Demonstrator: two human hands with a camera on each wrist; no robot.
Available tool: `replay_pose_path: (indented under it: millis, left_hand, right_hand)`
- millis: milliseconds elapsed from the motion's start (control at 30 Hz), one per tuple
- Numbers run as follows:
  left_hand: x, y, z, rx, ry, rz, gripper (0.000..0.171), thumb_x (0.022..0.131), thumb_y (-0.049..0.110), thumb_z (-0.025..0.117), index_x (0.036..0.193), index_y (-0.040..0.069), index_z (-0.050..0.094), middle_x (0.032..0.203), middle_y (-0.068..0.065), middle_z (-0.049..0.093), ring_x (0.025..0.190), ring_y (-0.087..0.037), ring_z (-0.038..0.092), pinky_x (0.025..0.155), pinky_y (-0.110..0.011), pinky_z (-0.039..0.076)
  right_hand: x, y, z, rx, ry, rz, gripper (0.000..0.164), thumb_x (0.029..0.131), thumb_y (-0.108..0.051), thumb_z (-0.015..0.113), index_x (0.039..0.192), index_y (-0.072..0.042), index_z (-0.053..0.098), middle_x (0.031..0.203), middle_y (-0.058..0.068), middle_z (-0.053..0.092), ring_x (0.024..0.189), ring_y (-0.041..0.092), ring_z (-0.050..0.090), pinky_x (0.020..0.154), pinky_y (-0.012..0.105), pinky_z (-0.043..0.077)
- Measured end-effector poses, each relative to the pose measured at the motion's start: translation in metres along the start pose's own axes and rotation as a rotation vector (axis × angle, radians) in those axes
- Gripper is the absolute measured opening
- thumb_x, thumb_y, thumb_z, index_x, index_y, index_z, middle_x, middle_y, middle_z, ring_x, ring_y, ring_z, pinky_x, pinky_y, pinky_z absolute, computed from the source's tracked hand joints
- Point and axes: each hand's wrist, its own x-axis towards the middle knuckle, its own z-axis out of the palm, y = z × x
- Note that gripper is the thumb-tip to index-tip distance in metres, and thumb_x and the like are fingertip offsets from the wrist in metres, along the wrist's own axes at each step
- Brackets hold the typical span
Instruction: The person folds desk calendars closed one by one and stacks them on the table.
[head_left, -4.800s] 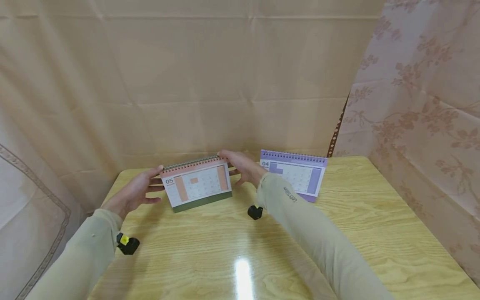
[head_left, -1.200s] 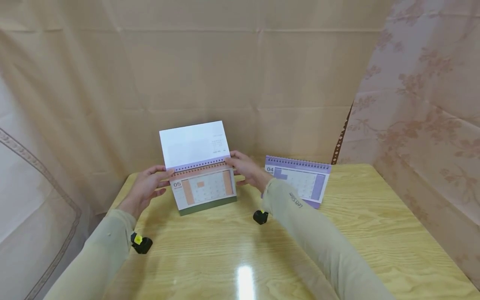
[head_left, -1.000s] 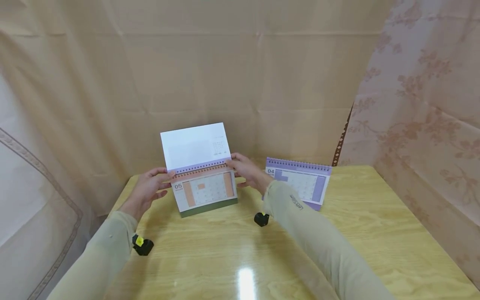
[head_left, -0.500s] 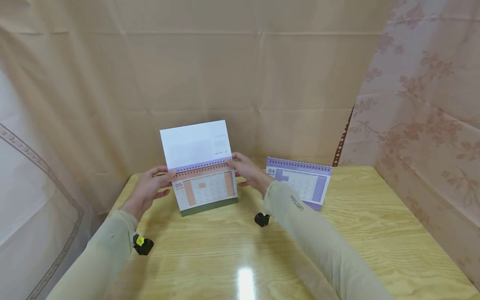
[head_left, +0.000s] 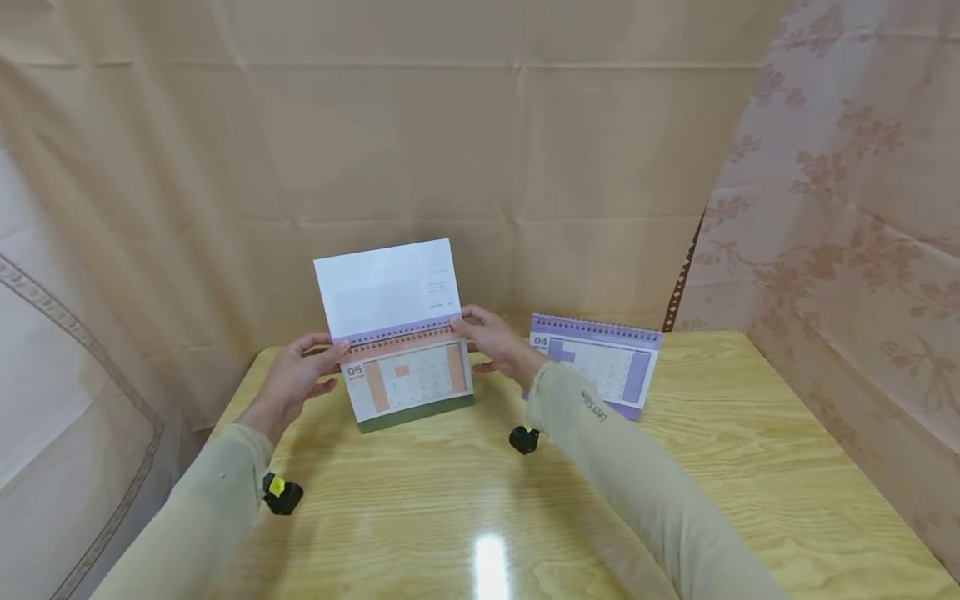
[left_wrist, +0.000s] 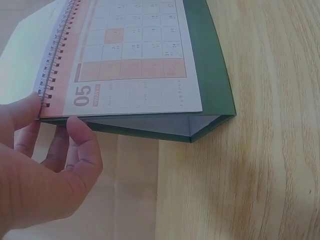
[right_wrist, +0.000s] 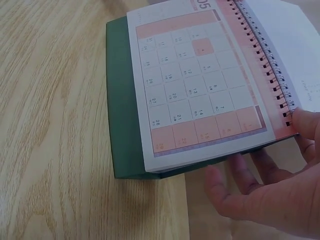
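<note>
A desk calendar [head_left: 422, 373] with a green base [left_wrist: 212, 65] stands at the left of the table, its orange May page facing me. Above its spiral binding [right_wrist: 267, 65] a white sheet [head_left: 382, 283] with a purple band stands raised, its small print upside down. My left hand [head_left: 294, 377] pinches the left end of the binding, fingers curled behind the edge. At the opposite end, my right hand [head_left: 497, 343] pinches the binding's corner likewise, its other fingers by the side edge. A second desk calendar [head_left: 600, 367], purple and showing 04, stands to the right, partly hidden by my right sleeve.
The wooden table [head_left: 720, 450] ends just behind the calendars, where a beige curtain [head_left: 450, 150] hangs. A floral curtain [head_left: 862, 250] lines the right side, and a pale curtain [head_left: 67, 400] hangs at the left. Black wrist cameras [head_left: 523, 438] stick out from the sleeves.
Since the oldest frame, the white sheet has come up above the green-based calendar's binding. Over the last second it tilts only slightly, and both hands keep their places at the binding's ends.
</note>
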Motion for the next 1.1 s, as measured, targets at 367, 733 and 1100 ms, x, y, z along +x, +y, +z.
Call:
replay_pose_path:
  millis: [367, 733, 1100]
  left_hand:
    - [0.0003, -0.0013, -0.0003, 0.036, 0.012, 0.015, 0.051, 0.097, 0.044, 0.067, 0.132, 0.009, 0.054, 0.134, -0.015, 0.058, 0.112, -0.026, 0.06, 0.08, -0.027, 0.055]
    - [0.0, -0.0026, -0.0006, 0.044, 0.023, 0.026, 0.049, 0.097, 0.044, 0.068, 0.13, 0.009, 0.055, 0.132, -0.014, 0.059, 0.11, -0.025, 0.06, 0.079, -0.027, 0.055]
    - [0.002, -0.0064, -0.0052, 0.056, -0.012, 0.062, 0.053, 0.097, 0.046, 0.067, 0.132, 0.008, 0.054, 0.137, -0.018, 0.056, 0.111, -0.024, 0.061, 0.081, -0.028, 0.055]
  right_hand:
    - [0.0018, 0.0024, -0.0002, -0.043, 0.054, -0.028, 0.022, 0.103, -0.037, 0.061, 0.119, -0.021, 0.062, 0.129, 0.002, 0.066, 0.122, 0.029, 0.057, 0.104, 0.065, 0.038]
    - [0.0, 0.0011, 0.0006, -0.081, 0.061, -0.058, 0.024, 0.103, -0.038, 0.06, 0.121, -0.021, 0.063, 0.134, 0.004, 0.063, 0.12, 0.028, 0.057, 0.101, 0.061, 0.042]
    - [0.0031, 0.0074, 0.0001, -0.231, 0.099, -0.256, 0.022, 0.104, -0.032, 0.06, 0.115, -0.013, 0.064, 0.111, 0.007, 0.07, 0.098, 0.025, 0.057, 0.064, 0.031, 0.044]
